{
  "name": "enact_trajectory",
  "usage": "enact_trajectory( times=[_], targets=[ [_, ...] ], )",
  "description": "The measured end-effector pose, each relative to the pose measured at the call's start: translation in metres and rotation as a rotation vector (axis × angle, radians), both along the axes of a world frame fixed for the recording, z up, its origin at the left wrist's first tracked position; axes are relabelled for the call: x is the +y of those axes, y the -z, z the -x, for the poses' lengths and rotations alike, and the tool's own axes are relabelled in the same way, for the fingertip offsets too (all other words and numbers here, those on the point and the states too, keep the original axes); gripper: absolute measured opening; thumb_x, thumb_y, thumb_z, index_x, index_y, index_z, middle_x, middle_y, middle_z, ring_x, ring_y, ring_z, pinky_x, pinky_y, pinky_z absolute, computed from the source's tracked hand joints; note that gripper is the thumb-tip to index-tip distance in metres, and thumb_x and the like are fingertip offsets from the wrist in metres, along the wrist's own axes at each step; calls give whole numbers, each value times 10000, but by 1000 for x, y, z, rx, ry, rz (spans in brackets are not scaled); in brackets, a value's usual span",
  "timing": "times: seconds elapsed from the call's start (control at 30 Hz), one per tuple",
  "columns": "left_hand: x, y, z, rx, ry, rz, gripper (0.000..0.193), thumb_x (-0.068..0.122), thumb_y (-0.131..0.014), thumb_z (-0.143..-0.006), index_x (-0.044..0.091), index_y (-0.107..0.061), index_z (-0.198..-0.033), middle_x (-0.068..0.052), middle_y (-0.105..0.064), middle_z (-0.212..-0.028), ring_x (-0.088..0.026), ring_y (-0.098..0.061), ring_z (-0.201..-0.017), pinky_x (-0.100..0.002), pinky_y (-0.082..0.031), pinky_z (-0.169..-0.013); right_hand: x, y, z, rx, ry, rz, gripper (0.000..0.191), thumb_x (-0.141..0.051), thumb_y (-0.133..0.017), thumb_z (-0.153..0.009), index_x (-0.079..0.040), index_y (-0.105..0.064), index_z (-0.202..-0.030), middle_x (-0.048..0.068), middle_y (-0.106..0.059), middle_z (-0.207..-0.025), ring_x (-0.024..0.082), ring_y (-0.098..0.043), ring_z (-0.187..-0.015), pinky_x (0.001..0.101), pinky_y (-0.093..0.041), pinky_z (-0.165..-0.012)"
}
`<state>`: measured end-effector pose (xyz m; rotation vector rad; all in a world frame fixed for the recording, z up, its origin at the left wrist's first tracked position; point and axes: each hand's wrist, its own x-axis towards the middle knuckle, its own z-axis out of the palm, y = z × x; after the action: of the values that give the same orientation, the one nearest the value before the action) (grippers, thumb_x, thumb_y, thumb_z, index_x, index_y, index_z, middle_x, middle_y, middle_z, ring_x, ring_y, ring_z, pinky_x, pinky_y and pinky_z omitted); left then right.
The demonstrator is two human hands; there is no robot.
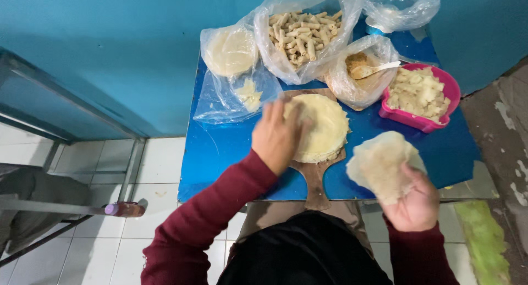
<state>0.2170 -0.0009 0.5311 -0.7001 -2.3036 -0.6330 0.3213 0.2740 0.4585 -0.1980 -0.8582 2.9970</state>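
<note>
Wrapper sheet (381, 164), one, lies pinched in my right hand (416, 203) over the blue table (220, 153); my left hand (278, 135) presses flat, fingers spread, on one wrapper stack (324, 128). Four plastic bags sit behind.

Bright blue surface (220, 153), pale cream wrapper stack (322, 128) on a brown board (315, 180). Pink bowl (448, 92), maroon sleeves (220, 208), white floor tiles (159, 158).

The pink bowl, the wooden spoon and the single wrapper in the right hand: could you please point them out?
pink bowl (452, 90): head view, right rim.
wooden spoon (364, 71): head view, its bowl.
single wrapper (379, 161): head view, middle of sheet.
</note>
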Motion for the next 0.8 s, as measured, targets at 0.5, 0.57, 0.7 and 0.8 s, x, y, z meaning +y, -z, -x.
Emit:
enact_trajectory(
  times=[0.5,0.57,0.7,0.8],
  targets=[
    [-7,-3,-100,-896,559,-343,391,249,-847,-840,13,-672,-1098,-59,-631,-688,-94,-599,-579,-268,-490,-539,-35,-5,-23,75,-340,-713,677,77,-683,-817,-91,-481,-1441,108,-674,-1205,175,-672,-1066,347,-545,-889],
    [-19,-6,-100,-988,654,-328,324,241,-825,-881,29,-687,-1084,-68,-668,-743,-127,-618,-615,-282,-497,-561,-28,10,-23,132,-454,-776,480,29,-681,-892,-13,-564,-1355,110,-698,-1174,158,-671,-1074,329,-540,-912],
    [-41,-17,-99,-959,833,-212,318,235,-803,-890,62,-683,-1128,-71,-704,-879,-170,-686,-709,-302,-537,-630,-24,32,-18,211,-490,-837,186,6,-692,-1030,82,-647,-1194,104,-674,-1113,143,-637,-1030,313,-525,-902],
    [-52,-25,-105,-1026,855,-185,283,226,-781,-926,72,-702,-1150,-75,-700,-885,-182,-687,-721,-313,-540,-653,-39,28,-15,362,-625,-731,383,31,-810,-866,8,-564,-1159,52,-639,-1118,126,-636,-1073,320,-533,-928]
  ],
)
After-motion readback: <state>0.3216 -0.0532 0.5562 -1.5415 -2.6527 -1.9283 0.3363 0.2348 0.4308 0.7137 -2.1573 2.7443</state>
